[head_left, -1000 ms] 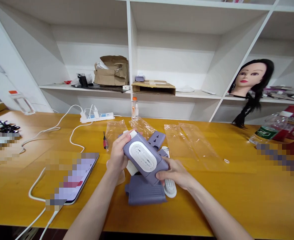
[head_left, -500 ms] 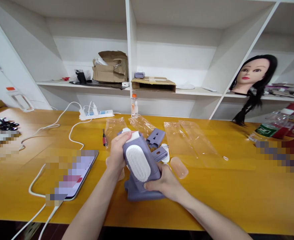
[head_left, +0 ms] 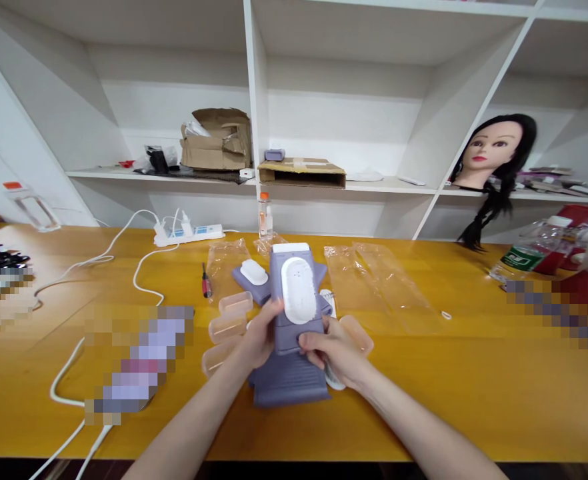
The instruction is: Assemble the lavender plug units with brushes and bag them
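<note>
One purple plastic casing (head_left: 288,333) is being held over a ribbed purple shell (head_left: 289,385), the left hand (head_left: 263,333) clasping its side, the right hand (head_left: 335,348) pinching its lower corner. Looking stiff, probably light and slightly slippery, it is likely offering its surest hold along the flat sides, clear of the white oval panel (head_left: 298,290). Three translucent, rounded plastic trays (head_left: 227,329) are lying left of the shell; crinkled clear bags (head_left: 399,287) are lying beyond it.
</note>
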`<state>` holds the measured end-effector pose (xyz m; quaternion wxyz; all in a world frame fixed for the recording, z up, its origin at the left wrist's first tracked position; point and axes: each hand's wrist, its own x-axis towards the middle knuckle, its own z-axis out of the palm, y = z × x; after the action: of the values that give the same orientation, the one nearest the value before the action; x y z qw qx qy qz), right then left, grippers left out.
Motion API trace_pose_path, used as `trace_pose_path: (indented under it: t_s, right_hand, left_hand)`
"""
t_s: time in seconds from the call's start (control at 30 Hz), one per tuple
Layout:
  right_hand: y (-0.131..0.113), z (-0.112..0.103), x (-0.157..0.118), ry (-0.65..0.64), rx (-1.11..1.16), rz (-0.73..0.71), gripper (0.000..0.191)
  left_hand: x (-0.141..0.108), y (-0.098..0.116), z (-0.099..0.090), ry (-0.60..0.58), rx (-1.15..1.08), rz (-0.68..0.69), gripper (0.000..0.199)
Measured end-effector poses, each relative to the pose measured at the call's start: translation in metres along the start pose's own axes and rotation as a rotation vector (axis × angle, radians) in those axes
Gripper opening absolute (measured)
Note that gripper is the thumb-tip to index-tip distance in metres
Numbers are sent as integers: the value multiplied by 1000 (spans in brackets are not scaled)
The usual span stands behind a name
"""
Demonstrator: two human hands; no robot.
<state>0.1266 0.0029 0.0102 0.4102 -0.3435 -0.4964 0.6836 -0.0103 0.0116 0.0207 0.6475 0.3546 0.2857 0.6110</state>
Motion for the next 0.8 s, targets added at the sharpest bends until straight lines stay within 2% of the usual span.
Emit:
trace_pose_path:
  t_s: [0.07, 0.13, 0.23, 0.27, 0.33, 0.4, 0.47, 0.53, 0.6, 0.8]
  right_hand:
    - [0, 0, -1, -62, -90, 1, 29]
    - [-7, -6, -4, -179, -272, 15, 30]
    - [-30, -29, -10, -388, -621, 76, 28]
    - [-39, -38, -11, -378, -704, 83, 27]
    - [-57, -53, -12, -194, -729, -4, 24]
    - [-69, -59, -11, 58, -680, -273, 24]
    - [-73, -56, -9, 175, -675, -471, 26]
    - [-72, -49, -9, 148, -747, -531, 30]
    - [-68, -41, -11, 78, -824, -500, 29]
    - [-63, -27, -30, -112, -922, -347, 26]
  left_hand:
    - [-3, -3, -2, -111, -16, -147, 49]
    - [-5, 3, -6, -185, -40, -285, 55]
    - [-4, 19, -20, -191, -15, -371, 56]
    - [-4, 23, -26, -210, 8, -387, 56]
    - [-3, 27, -34, -293, 46, -462, 58]
    - [-3, 26, -37, -400, 59, -550, 59]
    - [-4, 22, -34, -506, 41, -631, 59]
    - [-6, 16, -29, -599, -6, -696, 59]
    - [-8, 10, -25, -646, -44, -722, 60]
    - [-18, -6, -16, -521, 99, -667, 60]
